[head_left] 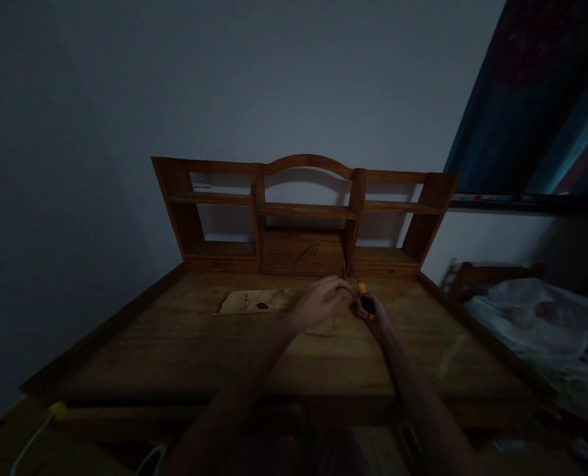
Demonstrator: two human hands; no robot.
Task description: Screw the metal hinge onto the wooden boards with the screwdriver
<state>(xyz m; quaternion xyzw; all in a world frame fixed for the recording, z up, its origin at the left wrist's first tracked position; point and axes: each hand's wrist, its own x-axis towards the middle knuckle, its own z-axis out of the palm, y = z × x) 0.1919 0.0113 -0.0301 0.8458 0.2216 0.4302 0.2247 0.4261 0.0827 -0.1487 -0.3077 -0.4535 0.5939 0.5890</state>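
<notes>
My right hand is closed around the yellow and black handle of a screwdriver. Its thin shaft points up and away, toward the lower part of the wooden shelf unit. Just to the left, my left hand hovers over the desk with its fingers stretched toward the screwdriver. Motion blurs it a little, and I make out nothing in it. In the unit's middle bay, a wooden panel with a carved curved mark stands upright. A pale flat piece lies partly under my left hand.
On the wooden desk, a light board with dark marks lies left of my hands. Raised edges run along both sides of the desk. Beyond the right edge are plastic-covered things. A yellow plug-like piece with a white cord sits at the front left.
</notes>
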